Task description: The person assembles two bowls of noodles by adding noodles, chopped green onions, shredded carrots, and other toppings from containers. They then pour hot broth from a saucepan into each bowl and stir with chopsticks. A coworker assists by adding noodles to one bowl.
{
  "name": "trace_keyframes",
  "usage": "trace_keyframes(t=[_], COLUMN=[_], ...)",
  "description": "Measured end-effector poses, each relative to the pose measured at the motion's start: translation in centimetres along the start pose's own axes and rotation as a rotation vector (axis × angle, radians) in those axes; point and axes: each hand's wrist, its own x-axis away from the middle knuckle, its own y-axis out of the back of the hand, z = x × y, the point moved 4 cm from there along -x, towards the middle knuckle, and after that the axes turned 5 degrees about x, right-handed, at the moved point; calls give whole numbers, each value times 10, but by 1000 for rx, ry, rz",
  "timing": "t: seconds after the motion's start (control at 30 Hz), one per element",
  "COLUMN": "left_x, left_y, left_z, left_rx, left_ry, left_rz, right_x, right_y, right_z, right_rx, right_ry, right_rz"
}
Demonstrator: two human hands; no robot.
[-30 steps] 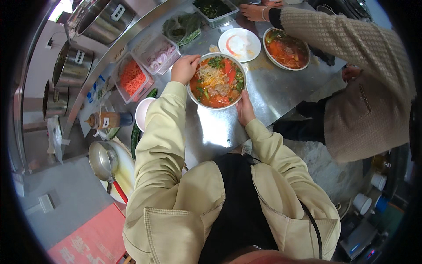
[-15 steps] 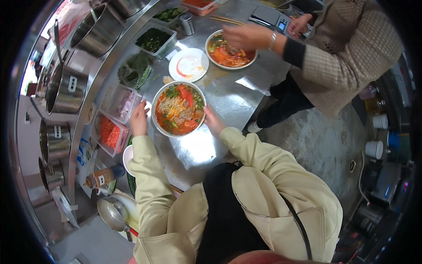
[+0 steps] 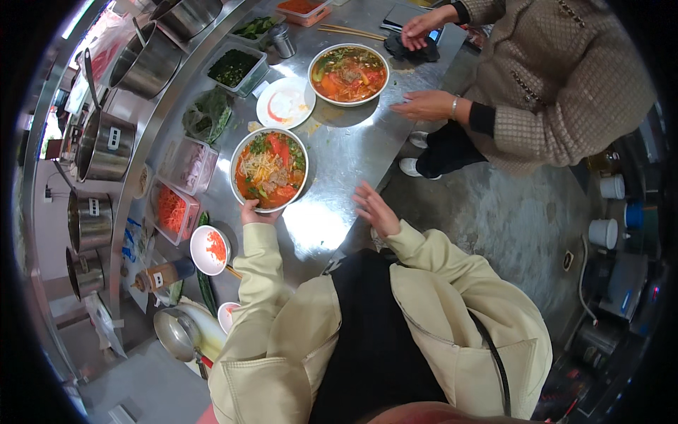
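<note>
A white bowl of red soup [image 3: 270, 169] with tomato, sprouts, meat and chopped greens is in front of me on the steel table. My left hand [image 3: 258, 213] grips its near rim, the thumb at the edge and the other fingers partly hidden beneath it. To the right, my right hand [image 3: 376, 210] is raised by the table edge, fingers spread, holding nothing. Farther back stands a second bowl of red soup [image 3: 349, 74]. Between the bowls and to their left lies a white plate [image 3: 285, 102] smeared with red sauce.
A co-worker's hands [image 3: 427, 106] are open at the table's right side, near a dark object [image 3: 412, 49]. Tubs of shredded carrot [image 3: 171, 209], sliced onion [image 3: 192, 166] and dark greens [image 3: 233, 67] line the left. Chopsticks [image 3: 352, 32] lie at the back.
My right hand has left the bowl and opened. My left hand has shifted to the bowl's near rim. The co-worker's hand has withdrawn from over the far bowl.
</note>
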Motion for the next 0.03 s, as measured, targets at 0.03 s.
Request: trace_keyframes(t=[0.03], left_x=[-1], left_y=[2], left_z=[2], left_rx=[31], left_ry=[-9], left_rz=[-33], right_x=[13], right_y=[11], right_z=[-1], right_rx=[-3], right_ry=[-20], right_rz=[-9])
